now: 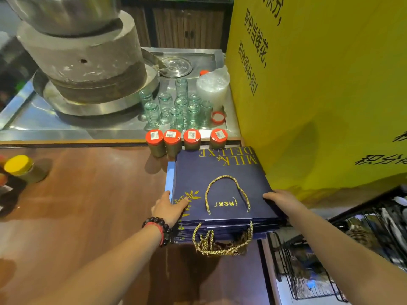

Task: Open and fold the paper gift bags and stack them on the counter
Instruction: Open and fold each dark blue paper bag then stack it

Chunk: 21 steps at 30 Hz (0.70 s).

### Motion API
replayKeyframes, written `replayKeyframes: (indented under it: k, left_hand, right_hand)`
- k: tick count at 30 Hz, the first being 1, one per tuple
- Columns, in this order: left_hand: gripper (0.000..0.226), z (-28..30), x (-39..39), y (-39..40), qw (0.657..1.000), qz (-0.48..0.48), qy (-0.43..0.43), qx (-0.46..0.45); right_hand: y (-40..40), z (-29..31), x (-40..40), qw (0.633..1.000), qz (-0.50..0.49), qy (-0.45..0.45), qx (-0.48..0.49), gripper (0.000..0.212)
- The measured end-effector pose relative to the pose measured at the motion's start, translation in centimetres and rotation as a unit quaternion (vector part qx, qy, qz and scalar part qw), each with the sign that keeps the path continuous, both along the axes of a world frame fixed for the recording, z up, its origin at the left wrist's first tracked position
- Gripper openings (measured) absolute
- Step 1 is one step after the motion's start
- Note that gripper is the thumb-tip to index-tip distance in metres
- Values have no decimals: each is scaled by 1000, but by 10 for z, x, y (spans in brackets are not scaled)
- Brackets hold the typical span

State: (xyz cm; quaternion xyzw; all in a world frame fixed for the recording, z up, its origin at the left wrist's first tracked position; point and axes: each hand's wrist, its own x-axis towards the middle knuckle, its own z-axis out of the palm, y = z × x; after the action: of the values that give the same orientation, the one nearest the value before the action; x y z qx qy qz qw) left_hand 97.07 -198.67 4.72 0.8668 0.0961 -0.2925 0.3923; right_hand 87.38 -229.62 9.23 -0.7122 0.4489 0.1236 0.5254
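Both hands, left hand [169, 205] and right hand [284, 202], press flat against a stack of navy gift bags [220, 186] between them, apparently squaring its edges on the table [88, 194].

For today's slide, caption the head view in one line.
Both hands, left and right, steady a stack of navy gift bags on the wooden counter.
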Motion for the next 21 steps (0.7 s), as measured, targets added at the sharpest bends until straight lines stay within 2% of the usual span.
replayKeyframes:
  k: [1, 3, 6, 10, 15, 16, 19, 20, 21]
  left_hand:
    - [114, -11, 9, 3, 1000, 9, 17, -19]
    - [127, -21, 23, 4, 997, 26, 46, -47]
    - [119, -6, 33, 0, 995, 32, 78, -53]
    - [122, -19, 49, 5, 986, 41, 141, -80]
    - [116, -40, 66, 8, 975, 44, 197, -99]
    - [106, -45, 70, 9, 970, 31, 213, -112]
    - [31, -48, 70, 5, 966, 35, 228, -115]
    - [20, -47, 70, 2, 968, 33, 224, -107]
    - [19, -48, 70, 1, 966, 34, 230, -110]
  right_hand:
    - [-3, -2, 2, 1000, 2, 12, 24, 21]
    - [-6, -4, 6, 998, 15, 24, 52, 26]
    - [-9, -4, 11, 995, 20, 30, 97, 18]
    - [-16, -12, 17, 985, 27, 56, 158, 16]
    - [-17, -33, 23, 979, 14, 78, 190, 13]
    - [-15, -37, 24, 977, 16, 82, 195, 13]
    - [-4, -47, 25, 976, 28, 88, 198, 11]
    - [2, -49, 25, 976, 31, 78, 199, 13]
    - [7, -52, 24, 980, 35, 59, 186, 25]
